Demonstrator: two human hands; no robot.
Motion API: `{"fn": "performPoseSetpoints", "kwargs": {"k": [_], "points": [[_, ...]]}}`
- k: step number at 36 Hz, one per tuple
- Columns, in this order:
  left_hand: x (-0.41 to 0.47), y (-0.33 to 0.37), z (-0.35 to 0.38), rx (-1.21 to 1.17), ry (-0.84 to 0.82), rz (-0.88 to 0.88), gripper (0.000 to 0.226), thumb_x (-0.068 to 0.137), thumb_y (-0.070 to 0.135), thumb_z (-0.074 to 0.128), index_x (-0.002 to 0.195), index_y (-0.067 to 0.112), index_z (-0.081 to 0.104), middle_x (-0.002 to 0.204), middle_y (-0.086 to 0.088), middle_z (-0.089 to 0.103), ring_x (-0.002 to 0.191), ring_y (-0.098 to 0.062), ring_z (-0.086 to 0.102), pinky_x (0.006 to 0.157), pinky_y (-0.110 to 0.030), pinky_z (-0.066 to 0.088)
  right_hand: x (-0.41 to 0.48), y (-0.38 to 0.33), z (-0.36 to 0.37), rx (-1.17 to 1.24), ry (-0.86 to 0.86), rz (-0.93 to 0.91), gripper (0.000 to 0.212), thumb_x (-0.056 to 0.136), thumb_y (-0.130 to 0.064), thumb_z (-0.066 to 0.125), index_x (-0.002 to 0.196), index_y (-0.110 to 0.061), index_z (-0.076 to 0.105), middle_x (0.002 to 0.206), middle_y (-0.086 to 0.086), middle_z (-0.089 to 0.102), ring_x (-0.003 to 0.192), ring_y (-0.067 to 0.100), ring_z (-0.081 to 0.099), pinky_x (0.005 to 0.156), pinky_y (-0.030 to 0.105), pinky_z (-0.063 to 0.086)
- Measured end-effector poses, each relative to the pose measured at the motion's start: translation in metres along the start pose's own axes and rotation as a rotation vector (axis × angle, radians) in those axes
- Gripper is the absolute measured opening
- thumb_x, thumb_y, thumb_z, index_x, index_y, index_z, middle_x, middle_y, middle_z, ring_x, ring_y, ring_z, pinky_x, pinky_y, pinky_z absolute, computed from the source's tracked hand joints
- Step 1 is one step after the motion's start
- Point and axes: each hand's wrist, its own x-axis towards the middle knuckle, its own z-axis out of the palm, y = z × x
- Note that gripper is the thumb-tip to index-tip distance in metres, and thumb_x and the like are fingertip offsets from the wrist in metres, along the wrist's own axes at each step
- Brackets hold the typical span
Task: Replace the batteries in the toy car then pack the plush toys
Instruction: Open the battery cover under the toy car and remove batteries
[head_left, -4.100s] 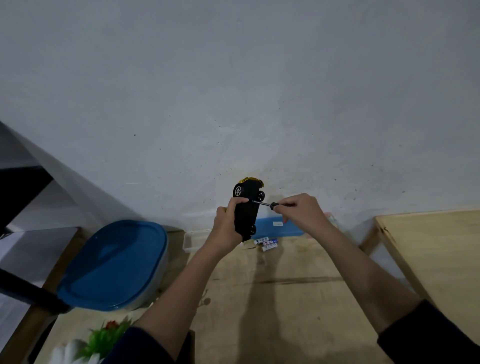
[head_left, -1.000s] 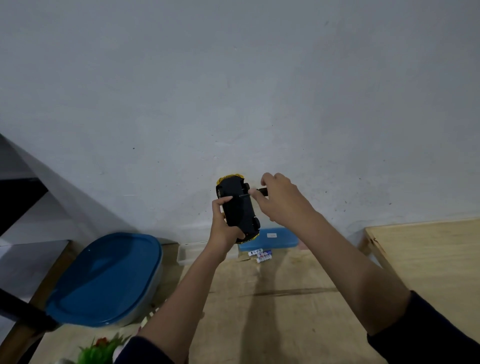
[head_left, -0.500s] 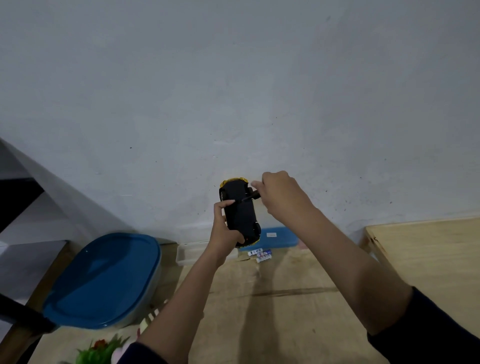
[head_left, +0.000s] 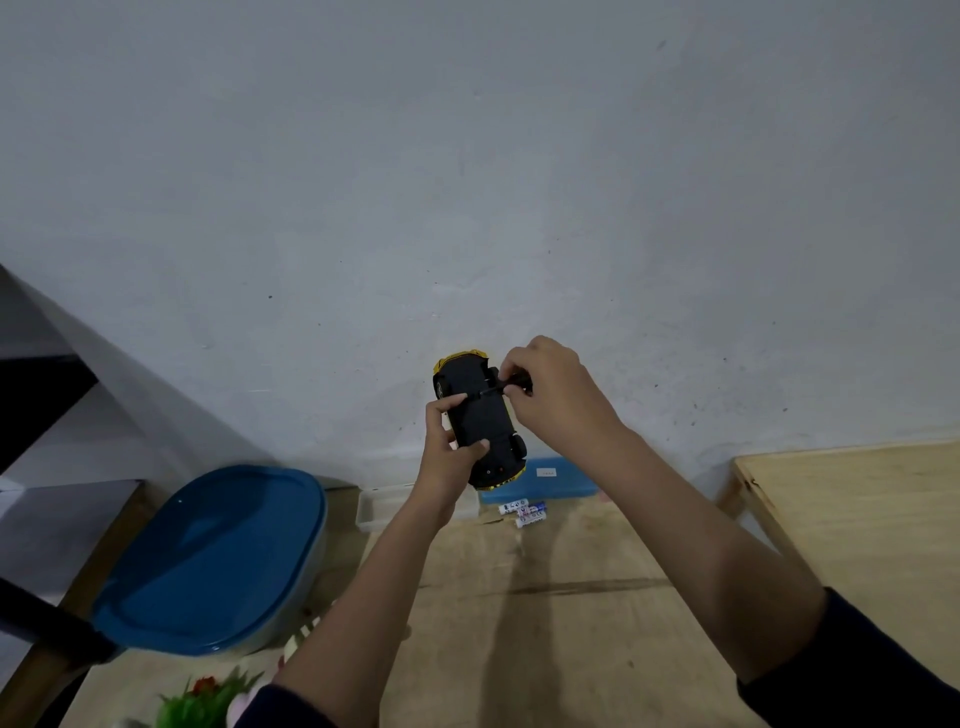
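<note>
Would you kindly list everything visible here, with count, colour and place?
toy car: one, black underside, yellow body, held up before the wall
screwdriver: one, black, tip on the toy car's underside
batteries: about three, white and blue, on the table near the wall
flat box: one, blue, behind the batteries
clear tray: one, translucent, left of the flat box
lidded tub: one, blue lid, left of the clear tray
plant: one, green with red, bottom left edge
table: one, light wood, centre
side table: one, light wood, right
left hand: one, grips the toy car
right hand: one, pinches the screwdriver
</note>
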Motion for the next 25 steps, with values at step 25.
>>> {"fn": "performPoseSetpoints", "kwargs": {"k": [25], "points": [[0.000, -0.001, -0.007, -0.068, 0.051, -0.033, 0.055, 0.085, -0.016, 0.049, 0.114, 0.030, 0.041, 0.104, -0.007, 0.054, 0.103, -0.033, 0.057, 0.073, -0.040, 0.055, -0.005, -0.018, 0.007, -0.160, -0.151, 0.148, 0.031, 0.100, -0.028, 0.037, 0.099, -0.001, 0.053, 0.087, 0.011, 0.044, 0.073, 0.028, 0.054, 0.061, 0.033, 0.041]]}}
